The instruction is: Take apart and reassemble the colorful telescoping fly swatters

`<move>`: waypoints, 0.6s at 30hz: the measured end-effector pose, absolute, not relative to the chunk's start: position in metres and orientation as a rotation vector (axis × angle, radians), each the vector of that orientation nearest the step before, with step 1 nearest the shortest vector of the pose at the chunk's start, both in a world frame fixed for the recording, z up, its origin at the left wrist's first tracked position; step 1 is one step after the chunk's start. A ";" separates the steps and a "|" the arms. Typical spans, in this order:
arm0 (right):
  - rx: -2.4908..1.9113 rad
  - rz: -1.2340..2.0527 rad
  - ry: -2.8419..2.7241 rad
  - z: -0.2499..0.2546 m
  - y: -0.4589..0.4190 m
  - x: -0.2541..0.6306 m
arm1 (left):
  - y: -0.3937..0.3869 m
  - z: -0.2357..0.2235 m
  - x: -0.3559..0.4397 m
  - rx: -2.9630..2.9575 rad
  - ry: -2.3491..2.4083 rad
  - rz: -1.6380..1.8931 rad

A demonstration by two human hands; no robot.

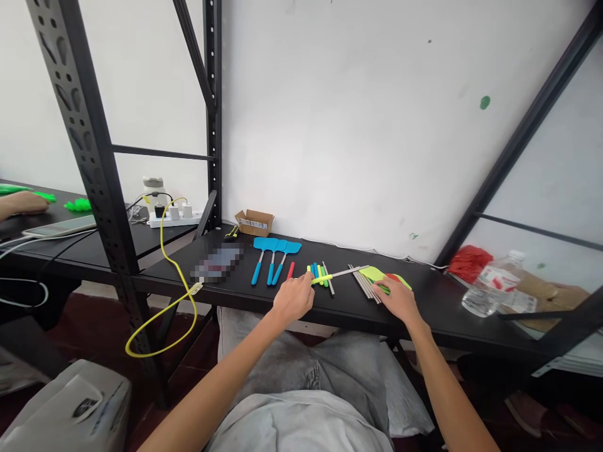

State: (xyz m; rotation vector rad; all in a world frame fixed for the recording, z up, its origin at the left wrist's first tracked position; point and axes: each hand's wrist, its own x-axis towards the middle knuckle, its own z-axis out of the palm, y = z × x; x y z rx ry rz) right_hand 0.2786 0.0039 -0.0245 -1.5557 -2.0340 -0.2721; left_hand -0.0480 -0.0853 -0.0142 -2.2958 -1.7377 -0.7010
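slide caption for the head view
Left hand holds a yellow-handled metal rod; right hand at coloured flat heads.

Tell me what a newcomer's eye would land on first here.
Probably the bright yellow cable, looping down past the front edge of the black table at the left. Next come the blue flat-headed tools, lying side by side left of the hands. At the centre, the left hand grips a yellow-handled metal rod, while the right hand is at the yellow-green pieces.
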 end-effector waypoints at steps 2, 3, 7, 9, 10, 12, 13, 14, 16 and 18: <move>-1.540 -0.285 -2.032 -0.027 0.007 0.280 | -0.085 -0.015 -0.048 -2.298 -1.723 -0.709; -1.526 -0.289 -2.033 -0.028 0.009 0.280 | -0.085 -0.015 -0.048 -2.298 -1.719 -0.710; -1.479 -0.314 -2.026 -0.030 0.014 0.282 | -0.084 -0.016 -0.048 -2.310 -1.722 -0.706; -1.451 -0.322 -2.027 -0.029 0.015 0.282 | -0.084 -0.016 -0.048 -2.312 -1.728 -0.704; -1.435 -0.322 -2.026 -0.028 0.015 0.283 | -0.084 -0.016 -0.048 -2.311 -1.728 -0.702; -1.405 -0.324 -2.006 -0.025 0.014 0.284 | -0.084 -0.016 -0.048 -2.308 -1.725 -0.700; -1.392 -0.329 -1.986 -0.023 0.014 0.284 | -0.085 -0.016 -0.048 -2.308 -1.722 -0.699; -1.381 -0.339 -1.958 -0.022 0.013 0.284 | -0.085 -0.016 -0.048 -2.307 -1.720 -0.696; -1.365 -0.361 -1.895 -0.018 0.012 0.285 | -0.085 -0.016 -0.049 -2.305 -1.716 -0.691; -1.361 -0.377 -1.819 -0.015 0.010 0.286 | -0.085 -0.016 -0.049 -2.309 -1.710 -0.689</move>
